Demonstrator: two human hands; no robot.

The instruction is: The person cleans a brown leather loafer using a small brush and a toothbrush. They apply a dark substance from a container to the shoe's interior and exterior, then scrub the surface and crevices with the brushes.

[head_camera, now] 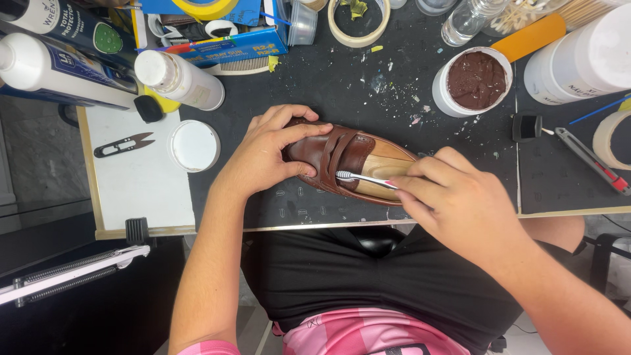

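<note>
A dark, paint-flecked surface (342,98) is carrying a brown shoe (348,161). The left hand (266,154) is gripping its toe; the right hand (453,200) is pinching a toothbrush (365,178) against it.

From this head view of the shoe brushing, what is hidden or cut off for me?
- Toe of the brown shoe: covered by the left hand.
- Handle of the toothbrush: buried in the right hand.
- Shoe's near side and sole: below the rim, out of sight.
- White bottle, top right: cut off by the frame edge.
- Specks on the black mat: too small to identify.
</note>
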